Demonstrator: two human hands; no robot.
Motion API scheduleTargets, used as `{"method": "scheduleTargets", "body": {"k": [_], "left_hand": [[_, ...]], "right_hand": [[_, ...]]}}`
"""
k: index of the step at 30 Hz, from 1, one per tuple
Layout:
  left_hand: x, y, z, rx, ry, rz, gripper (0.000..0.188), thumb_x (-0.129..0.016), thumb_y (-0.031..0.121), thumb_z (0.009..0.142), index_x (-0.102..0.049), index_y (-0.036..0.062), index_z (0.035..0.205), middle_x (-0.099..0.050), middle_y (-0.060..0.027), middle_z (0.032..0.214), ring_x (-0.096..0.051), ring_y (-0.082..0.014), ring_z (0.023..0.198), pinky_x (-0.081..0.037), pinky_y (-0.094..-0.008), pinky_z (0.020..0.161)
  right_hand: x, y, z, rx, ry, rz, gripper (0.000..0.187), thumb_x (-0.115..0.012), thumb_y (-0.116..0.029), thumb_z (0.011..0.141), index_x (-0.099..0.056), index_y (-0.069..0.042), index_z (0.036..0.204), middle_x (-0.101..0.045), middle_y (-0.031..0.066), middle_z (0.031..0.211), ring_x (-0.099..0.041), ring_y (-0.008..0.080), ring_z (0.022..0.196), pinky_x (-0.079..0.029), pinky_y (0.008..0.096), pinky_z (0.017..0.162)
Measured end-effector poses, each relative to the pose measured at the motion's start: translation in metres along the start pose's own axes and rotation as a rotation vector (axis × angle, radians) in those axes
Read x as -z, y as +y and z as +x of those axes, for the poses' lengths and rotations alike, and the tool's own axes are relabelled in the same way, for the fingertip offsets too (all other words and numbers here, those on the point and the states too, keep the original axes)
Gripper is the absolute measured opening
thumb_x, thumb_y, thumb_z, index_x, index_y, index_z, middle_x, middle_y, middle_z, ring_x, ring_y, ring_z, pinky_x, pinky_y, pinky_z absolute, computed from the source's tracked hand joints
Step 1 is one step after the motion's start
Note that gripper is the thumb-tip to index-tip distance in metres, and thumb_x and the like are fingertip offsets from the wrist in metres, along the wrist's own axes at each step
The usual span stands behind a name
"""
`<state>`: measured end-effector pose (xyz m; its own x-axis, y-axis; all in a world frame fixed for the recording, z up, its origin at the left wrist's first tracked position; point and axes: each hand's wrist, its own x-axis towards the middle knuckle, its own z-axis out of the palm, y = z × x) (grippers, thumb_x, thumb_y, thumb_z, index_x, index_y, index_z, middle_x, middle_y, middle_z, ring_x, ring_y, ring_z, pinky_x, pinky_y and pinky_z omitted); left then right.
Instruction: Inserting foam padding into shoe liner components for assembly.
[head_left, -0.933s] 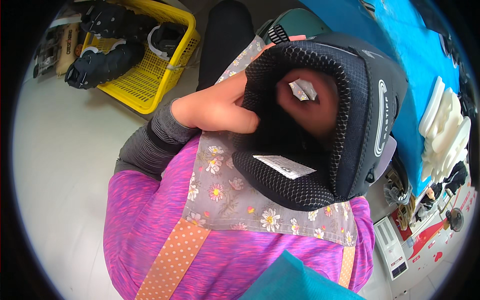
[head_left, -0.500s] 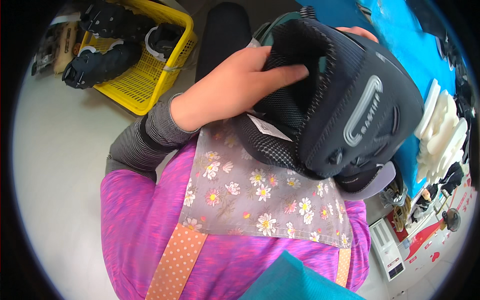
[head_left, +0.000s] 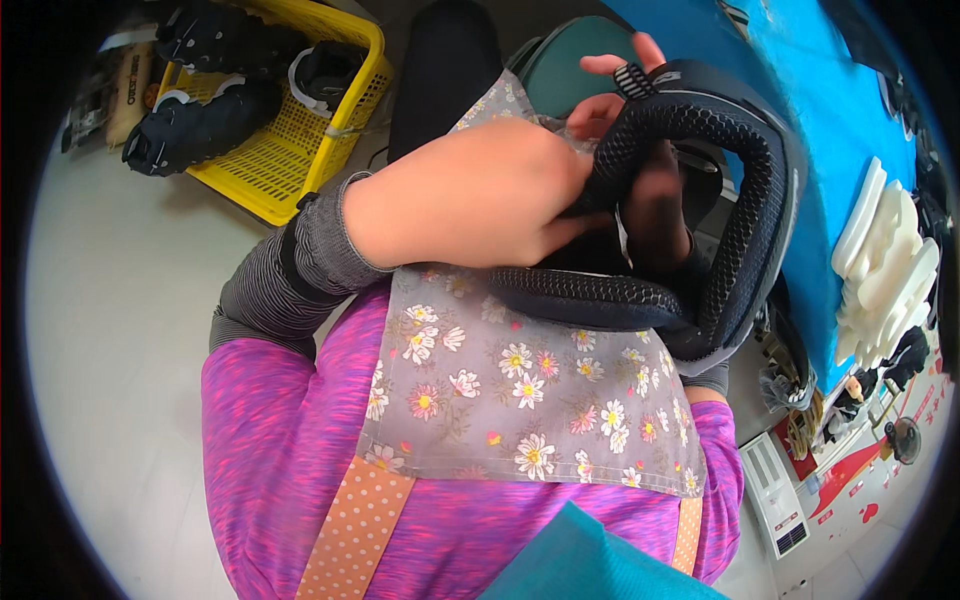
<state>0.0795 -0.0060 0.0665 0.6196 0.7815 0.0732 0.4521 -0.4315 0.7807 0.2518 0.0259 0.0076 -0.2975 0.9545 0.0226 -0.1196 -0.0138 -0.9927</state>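
Observation:
A black padded skate boot (head_left: 752,150) rests over my lap, its mesh-lined opening turned up toward me. My left hand (head_left: 480,195) is closed on the left edge of that opening, its fingertips tucked inside and mostly hidden. My right hand (head_left: 655,195) shows in shadow within the boot, and several of its fingers come out past the far left edge, beside a striped pull loop (head_left: 632,82). These fingers are bent around the padding, with one or two sticking out. The right forearm is largely covered by the boot.
At the far left, a yellow plastic basket (head_left: 308,190) holds several black boots (head_left: 205,130). A blue-covered surface (head_left: 815,110) runs along the right, with white moulded pieces (head_left: 885,265) on it. A green round seat (head_left: 575,75) stands beyond my hands.
The boot has turned so its opening now faces me and its outer side is hidden. My left hand has closed on the edge; my right hand has come into view inside.

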Motion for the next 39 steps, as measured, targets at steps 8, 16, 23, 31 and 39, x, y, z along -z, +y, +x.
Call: {"method": "scheduleTargets", "body": {"k": [8, 16, 23, 31, 39], "left_hand": [[0.004, -0.006, 0.006, -0.082, -0.135, 0.041, 0.025, -0.064, 0.019, 0.078, -0.058, -0.0040, 0.084, -0.060, -0.0193, 0.064, -0.063, -0.0392, 0.063, -0.052, -0.0456, 0.059], [-0.019, -0.018, 0.001, -0.253, 0.079, -0.072, 0.030, -0.064, 0.027, 0.088, -0.060, -0.0019, 0.084, -0.059, -0.0182, 0.064, -0.061, -0.0394, 0.060, -0.051, -0.0444, 0.056], [-0.015, -0.020, 0.001, 0.016, 0.095, -0.103, 0.042, -0.071, 0.034, 0.082, -0.061, -0.0045, 0.069, -0.058, -0.0218, 0.065, -0.060, -0.0402, 0.064, -0.048, -0.0433, 0.057], [-0.020, -0.020, 0.001, -0.040, 0.138, -0.050, 0.044, -0.070, 0.034, 0.081, -0.060, -0.0026, 0.058, -0.055, -0.0203, 0.057, -0.059, -0.0398, 0.059, -0.048, -0.0447, 0.056], [-0.022, -0.023, -0.003, -0.056, 0.128, -0.020, 0.051, -0.068, 0.036, 0.083, -0.056, -0.0020, 0.050, -0.052, -0.0212, 0.054, -0.056, -0.0398, 0.055, -0.047, -0.0443, 0.053]], "right_hand": [[0.029, -0.016, -0.007, -0.082, -0.372, -0.276, 0.132, -0.097, -0.037, 0.051, -0.017, -0.003, 0.151, -0.046, -0.0008, 0.101, -0.047, 0.0076, 0.084, -0.038, 0.0216, 0.073], [0.011, -0.047, 0.004, -0.359, -0.319, 0.376, 0.052, -0.079, -0.032, 0.077, -0.050, -0.004, 0.110, -0.052, -0.0018, 0.078, -0.049, 0.0075, 0.068, -0.038, 0.0227, 0.058], [0.019, 0.002, -0.004, 0.007, -0.071, 0.075, 0.052, -0.071, -0.031, 0.087, -0.048, -0.001, 0.123, -0.059, 0.0023, 0.097, -0.057, 0.0097, 0.088, -0.047, 0.0224, 0.077], [0.033, -0.031, -0.010, -0.188, -0.286, -0.170, 0.058, -0.065, -0.026, 0.092, -0.037, 0.000, 0.136, -0.059, 0.0049, 0.108, -0.058, 0.0116, 0.092, -0.047, 0.0250, 0.081], [0.034, -0.028, -0.017, -0.376, -0.104, 0.089, 0.042, -0.061, -0.020, 0.092, -0.049, 0.001, 0.126, -0.063, 0.0062, 0.104, -0.059, 0.0122, 0.090, -0.047, 0.0254, 0.080]]}}
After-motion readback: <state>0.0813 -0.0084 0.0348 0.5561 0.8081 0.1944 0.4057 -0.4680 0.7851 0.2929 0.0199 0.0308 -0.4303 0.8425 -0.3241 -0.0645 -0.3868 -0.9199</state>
